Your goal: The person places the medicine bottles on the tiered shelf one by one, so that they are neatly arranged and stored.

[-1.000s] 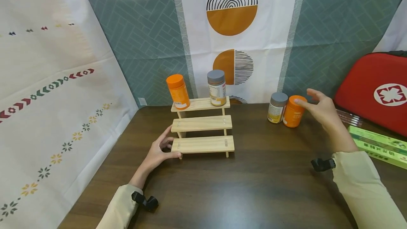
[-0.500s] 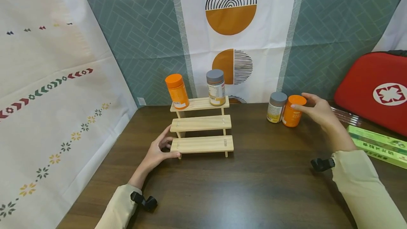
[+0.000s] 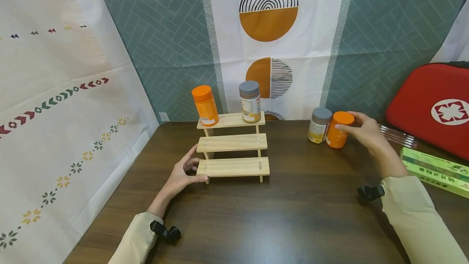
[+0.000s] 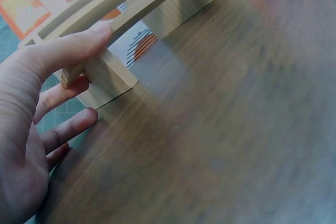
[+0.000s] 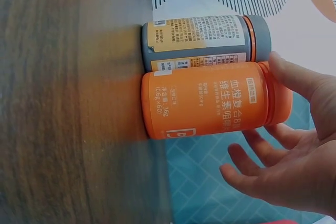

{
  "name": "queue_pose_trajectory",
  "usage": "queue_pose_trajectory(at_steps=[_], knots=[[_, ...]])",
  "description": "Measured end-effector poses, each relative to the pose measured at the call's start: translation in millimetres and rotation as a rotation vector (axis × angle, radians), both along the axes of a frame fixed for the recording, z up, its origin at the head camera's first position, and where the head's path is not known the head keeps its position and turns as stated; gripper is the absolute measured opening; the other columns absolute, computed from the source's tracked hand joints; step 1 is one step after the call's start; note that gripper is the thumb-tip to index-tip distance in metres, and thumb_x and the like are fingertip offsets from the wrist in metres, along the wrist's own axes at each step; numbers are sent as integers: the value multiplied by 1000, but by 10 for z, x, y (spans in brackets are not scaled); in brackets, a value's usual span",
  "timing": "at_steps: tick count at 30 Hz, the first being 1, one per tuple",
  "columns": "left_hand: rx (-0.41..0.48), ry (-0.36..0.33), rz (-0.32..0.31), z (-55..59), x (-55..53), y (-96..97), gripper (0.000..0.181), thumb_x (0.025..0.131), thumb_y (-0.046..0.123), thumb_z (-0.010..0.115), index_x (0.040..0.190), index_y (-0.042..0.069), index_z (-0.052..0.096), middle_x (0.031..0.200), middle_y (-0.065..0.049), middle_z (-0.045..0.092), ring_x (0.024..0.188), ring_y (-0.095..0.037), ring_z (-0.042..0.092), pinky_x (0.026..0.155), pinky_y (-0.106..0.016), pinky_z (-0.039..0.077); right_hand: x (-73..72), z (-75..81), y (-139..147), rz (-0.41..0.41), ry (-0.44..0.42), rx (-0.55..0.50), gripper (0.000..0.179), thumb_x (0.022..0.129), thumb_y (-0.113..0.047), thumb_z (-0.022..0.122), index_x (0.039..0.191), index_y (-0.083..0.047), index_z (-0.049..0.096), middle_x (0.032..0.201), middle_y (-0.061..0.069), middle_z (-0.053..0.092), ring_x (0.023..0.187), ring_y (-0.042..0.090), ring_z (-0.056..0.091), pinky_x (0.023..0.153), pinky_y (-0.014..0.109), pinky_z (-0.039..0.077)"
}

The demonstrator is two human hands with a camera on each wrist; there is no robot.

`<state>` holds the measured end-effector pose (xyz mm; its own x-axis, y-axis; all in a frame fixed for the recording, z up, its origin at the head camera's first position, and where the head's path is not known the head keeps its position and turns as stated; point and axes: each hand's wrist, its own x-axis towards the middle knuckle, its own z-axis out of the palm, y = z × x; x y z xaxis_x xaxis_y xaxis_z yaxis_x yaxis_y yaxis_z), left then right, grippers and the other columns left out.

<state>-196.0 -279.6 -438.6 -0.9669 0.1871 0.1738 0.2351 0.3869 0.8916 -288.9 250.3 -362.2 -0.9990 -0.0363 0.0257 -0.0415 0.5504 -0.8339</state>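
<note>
My left hand (image 3: 181, 177) grips the left end of a three-step wooden display stand (image 3: 234, 167), its thumb on the lowest step's front edge in the left wrist view. On the top step stand an orange bottle (image 3: 207, 109) and a grey-capped bottle (image 3: 250, 105). At the right, my right hand (image 3: 366, 133) holds a second orange supplement bottle (image 5: 205, 100) by its cap, thumb on one side and fingers on the other. That bottle stands upright on the table, right beside another grey-lidded bottle (image 5: 205, 40).
A red first-aid case (image 3: 428, 101) lies at the far right. In front of it are a clear pack of thin tubes (image 3: 398, 137) and a green box (image 3: 436, 170). A patterned cloth (image 3: 307, 76) hangs behind the brown table (image 3: 278, 215).
My right hand has come down onto the orange bottle's cap, and its raised fingers have closed in around it. The left hand stays on the wooden stand.
</note>
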Motion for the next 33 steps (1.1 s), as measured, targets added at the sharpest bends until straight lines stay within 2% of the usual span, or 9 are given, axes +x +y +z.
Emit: queue_pose_trajectory(at_steps=[14,18,29,31,33], knots=[[-2,-3,7,-23,11,-7,103,76,7,82,156,28,22,125,-22,63,82,-13,62,85,-26,47,10,-39,-35,-40,3,-29,79,94,-43,60,150,4,29,145,29,39,126,40,40,109,60,32],[-5,-7,7,-14,9,-3,103,76,7,82,157,28,21,125,-22,63,82,-13,62,85,-26,47,18,-35,-32,-53,8,-26,79,94,-44,61,149,4,30,145,29,39,127,41,39,109,60,32],[-11,-10,9,5,1,8,103,76,7,82,157,27,21,126,-22,63,83,-12,63,85,-24,47,11,29,-13,-163,44,-21,80,91,-45,64,148,3,34,142,24,43,116,30,45,106,54,38],[-10,-11,8,3,1,5,103,76,7,82,157,27,21,126,-22,63,83,-12,63,85,-24,47,18,60,3,-179,56,-19,81,90,-46,65,148,1,35,139,21,46,113,26,47,103,50,41],[-12,-10,10,2,2,3,103,76,8,82,157,27,21,126,-22,63,83,-12,63,85,-24,47,29,96,16,-193,68,-15,81,89,-47,67,148,0,36,135,15,49,107,18,48,97,40,45]])
